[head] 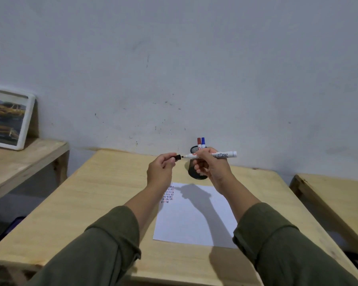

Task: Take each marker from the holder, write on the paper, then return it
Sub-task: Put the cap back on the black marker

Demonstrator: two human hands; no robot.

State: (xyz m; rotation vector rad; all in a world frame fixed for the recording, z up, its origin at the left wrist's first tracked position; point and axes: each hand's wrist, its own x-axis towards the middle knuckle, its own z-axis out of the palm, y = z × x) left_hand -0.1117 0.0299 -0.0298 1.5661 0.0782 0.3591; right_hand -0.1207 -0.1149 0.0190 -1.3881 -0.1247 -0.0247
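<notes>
My right hand [210, 165] grips a white marker [221, 155] held level above the table, its black tip pointing left. My left hand [161, 168] pinches the marker's black cap [177, 157], which sits just off the tip. Behind my hands stands a black mesh holder [196, 174], partly hidden, with a red marker [199, 141] and a blue marker [203, 140] upright in it. A white sheet of paper [196, 219] lies on the wooden table [91, 203] below, with rows of short red, blue and black strokes near its top left corner.
A framed picture of yellow cars [7, 118] leans on the wall atop a lower wooden bench [19, 162] at the left. Another wooden table [339, 195] stands at the right. A grey wall rises right behind the holder.
</notes>
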